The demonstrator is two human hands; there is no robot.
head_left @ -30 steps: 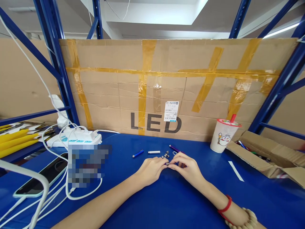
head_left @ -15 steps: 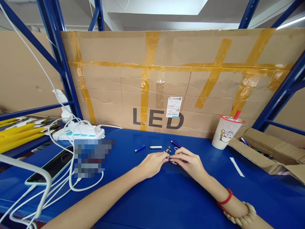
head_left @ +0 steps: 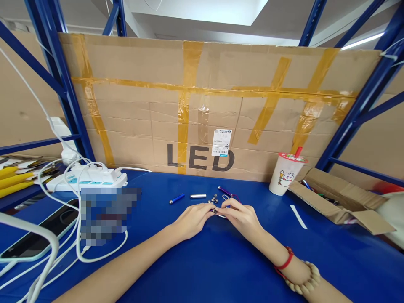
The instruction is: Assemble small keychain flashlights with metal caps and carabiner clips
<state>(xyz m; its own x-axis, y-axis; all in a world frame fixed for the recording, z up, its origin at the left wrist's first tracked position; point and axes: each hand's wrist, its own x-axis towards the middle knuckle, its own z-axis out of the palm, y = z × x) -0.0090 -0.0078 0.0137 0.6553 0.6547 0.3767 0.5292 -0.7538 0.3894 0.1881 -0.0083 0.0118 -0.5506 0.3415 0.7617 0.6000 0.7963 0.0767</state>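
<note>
My left hand (head_left: 194, 219) and my right hand (head_left: 242, 216) meet at the fingertips over the blue tabletop. Both are closed in a pinch around a small dark, shiny piece (head_left: 214, 210), whose kind is mostly hidden by the fingers. Just beyond them lie several small silvery button-shaped pieces (head_left: 215, 198). To the left rest a blue metal tube (head_left: 177, 198) and a silver tube (head_left: 198, 196). A slim purple tube (head_left: 224, 191) lies behind my right fingers, with a thin looped cord (head_left: 225, 197) beside it.
A white paper cup (head_left: 285, 174) with a red straw stands at the right, by an open cardboard box (head_left: 334, 198) and a white strip (head_left: 298, 217). At the left are a power strip (head_left: 91, 179), white cables and a phone (head_left: 41, 231). A large cardboard sheet (head_left: 132, 118) closes off the back.
The whole view has shifted, so things appear further left. Both hands stay together at the same spot among the small parts, with only slight finger movement.
</note>
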